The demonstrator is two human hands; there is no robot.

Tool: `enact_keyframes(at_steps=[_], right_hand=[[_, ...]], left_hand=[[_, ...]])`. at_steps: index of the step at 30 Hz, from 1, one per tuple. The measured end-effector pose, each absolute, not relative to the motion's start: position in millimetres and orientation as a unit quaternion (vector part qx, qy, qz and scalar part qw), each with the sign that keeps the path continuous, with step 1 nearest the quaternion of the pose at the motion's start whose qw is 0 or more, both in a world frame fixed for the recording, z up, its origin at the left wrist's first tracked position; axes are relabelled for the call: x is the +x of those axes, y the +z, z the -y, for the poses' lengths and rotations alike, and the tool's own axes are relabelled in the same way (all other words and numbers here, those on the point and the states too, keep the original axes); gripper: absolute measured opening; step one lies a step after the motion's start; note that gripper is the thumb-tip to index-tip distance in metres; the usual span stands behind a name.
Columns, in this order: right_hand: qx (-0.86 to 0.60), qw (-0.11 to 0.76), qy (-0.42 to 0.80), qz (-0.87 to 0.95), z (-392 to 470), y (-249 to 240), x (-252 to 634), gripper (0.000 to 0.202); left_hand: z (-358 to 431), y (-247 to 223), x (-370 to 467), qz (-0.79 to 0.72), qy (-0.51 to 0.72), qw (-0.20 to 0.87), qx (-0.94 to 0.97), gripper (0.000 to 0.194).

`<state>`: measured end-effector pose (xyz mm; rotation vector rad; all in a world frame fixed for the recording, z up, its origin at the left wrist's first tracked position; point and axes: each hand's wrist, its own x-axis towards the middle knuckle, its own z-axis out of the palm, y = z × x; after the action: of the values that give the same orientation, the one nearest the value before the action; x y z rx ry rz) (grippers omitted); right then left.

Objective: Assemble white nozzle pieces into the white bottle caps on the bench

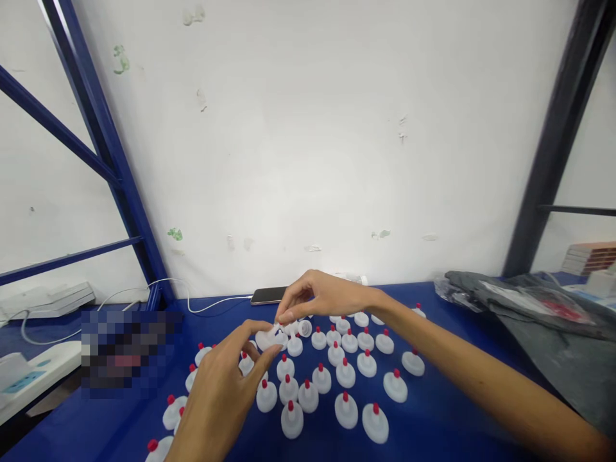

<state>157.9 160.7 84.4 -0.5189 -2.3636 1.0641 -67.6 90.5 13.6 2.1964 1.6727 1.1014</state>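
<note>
A plain white wall (pixel 312 160) stood behind a blue table (pixel 433 427), scuffed here and there, with green flecks (pixel 121 59) on its left side. A blue metal post (pixel 129 205) leaned across the left, joined by a slanting bar (pixel 52 122) and a lower bar (pixel 72 260). On the right, a dark post (pixel 561 141) carried a thin rail (pixel 582 210). Soft, even light lay brightest around the wall's middle.

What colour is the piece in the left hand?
Cloudy white; the piece shows best in the head view.
</note>
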Motion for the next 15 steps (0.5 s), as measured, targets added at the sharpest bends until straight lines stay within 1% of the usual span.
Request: enact_keyframes(at_steps=[5, 11, 13, 15], right_hand=[[-0.168, 0.245, 0.428, 0.854, -162, 81, 156, 0.023], [-0.134, 0.159, 0.518, 0.830, -164, 81, 156, 0.028], [-0.130, 0.153, 0.532, 0.823, -168, 82, 160, 0.029], [-0.163, 0.163, 0.513, 0.827, -174, 84, 167, 0.030]], left_hand=[[-78, 24, -59, -0.562, 0.394, 0.109, 0.720, 0.031], [-79, 28, -53, -0.565, 0.423, 0.152, 0.692, 0.042], [-80, 28, -55, -0.566, 0.415, 0.139, 0.698, 0.050], [-76, 26, -61, -0.569, 0.416, 0.095, 0.703, 0.055]])
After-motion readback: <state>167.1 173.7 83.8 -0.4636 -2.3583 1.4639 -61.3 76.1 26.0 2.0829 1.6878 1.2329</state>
